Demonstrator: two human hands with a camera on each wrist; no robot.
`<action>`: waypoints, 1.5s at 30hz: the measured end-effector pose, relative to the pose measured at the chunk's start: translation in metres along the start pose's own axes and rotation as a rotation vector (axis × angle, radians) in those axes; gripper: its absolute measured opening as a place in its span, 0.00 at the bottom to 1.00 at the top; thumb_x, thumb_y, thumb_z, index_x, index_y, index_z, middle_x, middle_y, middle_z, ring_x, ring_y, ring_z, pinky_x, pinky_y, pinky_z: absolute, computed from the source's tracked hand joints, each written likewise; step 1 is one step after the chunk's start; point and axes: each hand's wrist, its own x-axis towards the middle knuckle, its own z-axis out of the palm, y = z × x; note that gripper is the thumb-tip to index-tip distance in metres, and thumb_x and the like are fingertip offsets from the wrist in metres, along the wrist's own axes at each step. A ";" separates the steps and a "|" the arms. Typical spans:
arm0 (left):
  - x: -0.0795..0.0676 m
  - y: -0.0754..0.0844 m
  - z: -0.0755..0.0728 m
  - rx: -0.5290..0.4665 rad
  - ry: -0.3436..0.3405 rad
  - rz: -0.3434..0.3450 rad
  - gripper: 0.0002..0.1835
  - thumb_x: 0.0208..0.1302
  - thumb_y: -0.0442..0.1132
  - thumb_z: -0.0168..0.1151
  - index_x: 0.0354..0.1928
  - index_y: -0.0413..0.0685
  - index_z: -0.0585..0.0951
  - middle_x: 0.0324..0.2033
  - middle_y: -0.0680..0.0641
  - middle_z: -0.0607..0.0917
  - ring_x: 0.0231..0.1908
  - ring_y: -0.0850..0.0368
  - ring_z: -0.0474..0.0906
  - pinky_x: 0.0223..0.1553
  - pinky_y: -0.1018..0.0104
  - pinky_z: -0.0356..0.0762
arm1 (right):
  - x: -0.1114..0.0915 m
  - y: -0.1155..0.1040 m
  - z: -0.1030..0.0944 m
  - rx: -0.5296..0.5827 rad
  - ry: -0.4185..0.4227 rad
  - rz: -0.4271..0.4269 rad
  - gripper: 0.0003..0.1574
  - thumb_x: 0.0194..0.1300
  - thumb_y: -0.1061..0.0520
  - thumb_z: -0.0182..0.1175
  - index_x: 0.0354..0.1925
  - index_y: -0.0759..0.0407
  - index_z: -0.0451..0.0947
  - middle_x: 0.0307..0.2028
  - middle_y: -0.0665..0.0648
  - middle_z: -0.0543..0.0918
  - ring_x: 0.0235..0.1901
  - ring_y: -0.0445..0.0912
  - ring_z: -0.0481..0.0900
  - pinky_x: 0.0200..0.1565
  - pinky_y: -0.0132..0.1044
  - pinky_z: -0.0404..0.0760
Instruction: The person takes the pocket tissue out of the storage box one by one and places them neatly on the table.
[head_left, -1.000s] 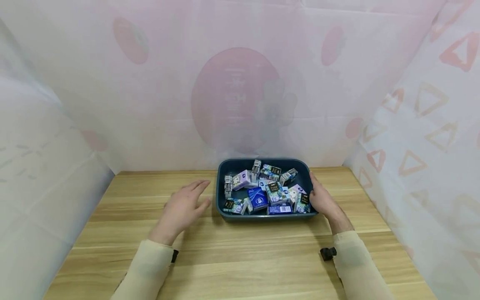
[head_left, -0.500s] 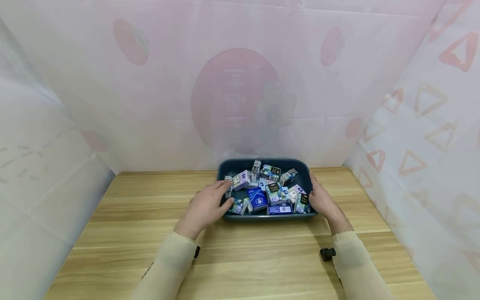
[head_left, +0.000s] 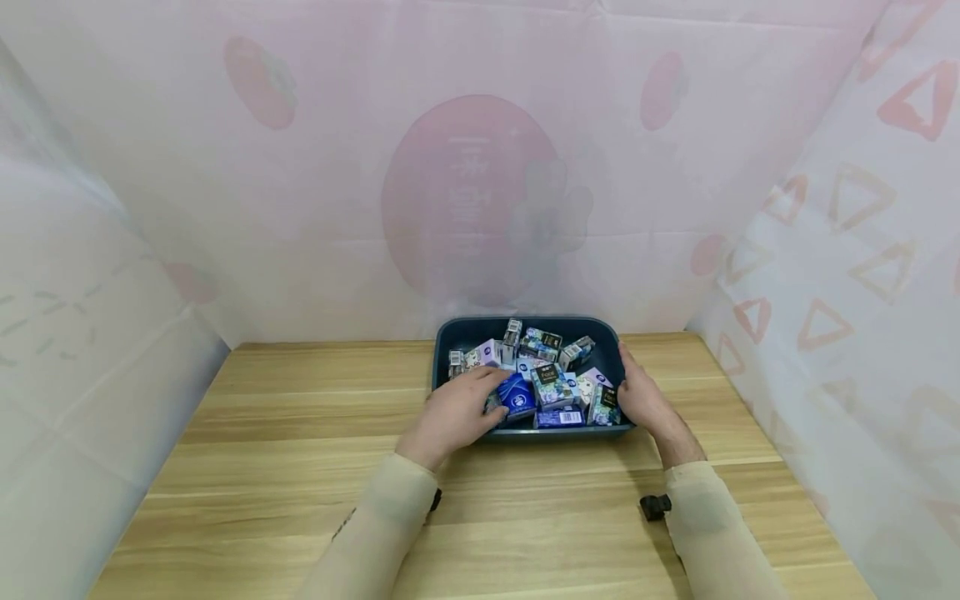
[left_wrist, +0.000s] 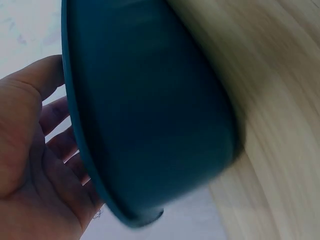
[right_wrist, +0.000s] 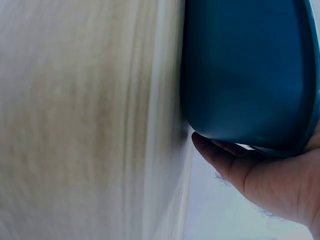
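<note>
A dark teal plastic tub (head_left: 495, 436) stands at the back of the table, heaped with small pocket tissue packs. My left hand (head_left: 456, 414) reaches over its near left rim, fingertips and thumb at the left side of a blue tissue pack (head_left: 517, 395). From the left wrist, the left hand (left_wrist: 42, 145) shows its fingers spread loosely behind the tub's rim (left_wrist: 80, 135); the packs are hidden there. My right hand (head_left: 647, 402) holds the tub's right end. In the right wrist view the right hand (right_wrist: 260, 175) has fingers against the outer wall (right_wrist: 240, 90).
A flowered pack (head_left: 551, 385) leans beside the blue one, and a purple-white pack (head_left: 483, 355) sits further left. The wood-grain table (head_left: 300, 433) extends around the tub. Printed white sheeting (head_left: 322, 200) rises behind and at both sides.
My left hand has moved right, from the table left of the tub to over its left part, up to the blue pack. The right hand and tub have stayed in place.
</note>
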 end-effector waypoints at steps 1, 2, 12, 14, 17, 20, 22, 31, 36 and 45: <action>0.002 0.003 0.001 0.002 -0.007 0.005 0.34 0.84 0.52 0.75 0.86 0.55 0.79 0.82 0.45 0.83 0.80 0.41 0.83 0.83 0.40 0.83 | 0.000 0.000 0.000 0.002 -0.002 0.002 0.53 0.82 0.74 0.38 0.95 0.69 0.30 0.94 0.79 0.41 0.93 0.78 0.41 0.94 0.74 0.42; 0.005 0.005 0.002 0.006 -0.011 0.009 0.34 0.84 0.53 0.75 0.85 0.55 0.79 0.82 0.45 0.83 0.80 0.42 0.83 0.83 0.41 0.83 | 0.000 0.000 0.000 0.008 -0.002 0.002 0.53 0.83 0.74 0.38 0.96 0.68 0.30 0.94 0.78 0.41 0.94 0.78 0.41 0.94 0.74 0.42; 0.021 0.013 0.012 0.019 -0.049 -0.005 0.36 0.81 0.53 0.79 0.84 0.55 0.81 0.81 0.45 0.84 0.80 0.44 0.82 0.85 0.42 0.80 | 0.004 0.011 0.000 0.060 0.010 -0.042 0.53 0.84 0.71 0.37 0.97 0.63 0.30 0.95 0.75 0.40 0.95 0.74 0.39 0.94 0.72 0.36; 0.023 0.013 0.013 0.020 -0.056 -0.010 0.36 0.80 0.52 0.80 0.84 0.55 0.81 0.81 0.45 0.84 0.81 0.43 0.82 0.86 0.43 0.79 | 0.003 0.009 0.000 0.057 0.013 -0.035 0.53 0.83 0.71 0.37 0.97 0.64 0.31 0.95 0.75 0.40 0.95 0.74 0.39 0.94 0.72 0.37; 0.025 0.013 0.014 0.013 -0.069 -0.014 0.36 0.80 0.51 0.80 0.84 0.55 0.81 0.82 0.44 0.83 0.81 0.43 0.81 0.87 0.43 0.78 | 0.001 0.003 -0.001 0.036 0.006 -0.010 0.52 0.83 0.73 0.37 0.96 0.67 0.31 0.95 0.76 0.40 0.95 0.76 0.39 0.94 0.73 0.40; 0.027 0.013 0.014 0.005 -0.076 -0.004 0.35 0.80 0.50 0.80 0.83 0.54 0.82 0.81 0.43 0.84 0.81 0.43 0.81 0.87 0.44 0.78 | 0.000 -0.001 -0.001 0.020 0.002 0.006 0.52 0.84 0.74 0.37 0.96 0.67 0.31 0.95 0.77 0.40 0.94 0.76 0.40 0.94 0.73 0.41; 0.028 0.012 0.014 -0.007 -0.079 0.008 0.34 0.79 0.49 0.81 0.82 0.53 0.83 0.80 0.43 0.84 0.80 0.43 0.82 0.87 0.44 0.78 | 0.001 0.000 0.000 0.013 0.000 0.007 0.52 0.84 0.74 0.37 0.96 0.68 0.30 0.95 0.77 0.39 0.94 0.76 0.40 0.94 0.73 0.42; 0.027 0.000 0.007 -0.074 -0.071 0.019 0.33 0.76 0.45 0.82 0.80 0.53 0.85 0.79 0.42 0.85 0.79 0.39 0.82 0.85 0.40 0.80 | 0.000 0.003 0.002 0.029 0.003 -0.013 0.53 0.83 0.75 0.35 0.95 0.68 0.28 0.95 0.77 0.38 0.95 0.75 0.39 0.94 0.71 0.41; 0.023 -0.009 -0.004 -0.074 -0.031 0.026 0.33 0.75 0.46 0.82 0.79 0.54 0.86 0.78 0.42 0.85 0.78 0.38 0.83 0.83 0.39 0.82 | -0.001 -0.001 0.002 0.021 0.001 -0.014 0.53 0.83 0.74 0.37 0.95 0.68 0.29 0.95 0.77 0.39 0.95 0.75 0.40 0.94 0.72 0.43; 0.010 -0.027 -0.029 -0.103 0.020 -0.027 0.35 0.75 0.45 0.80 0.82 0.55 0.84 0.81 0.42 0.82 0.80 0.34 0.78 0.78 0.38 0.86 | 0.000 -0.003 0.002 0.005 0.000 -0.011 0.53 0.82 0.74 0.38 0.95 0.68 0.29 0.94 0.78 0.40 0.94 0.76 0.43 0.94 0.72 0.46</action>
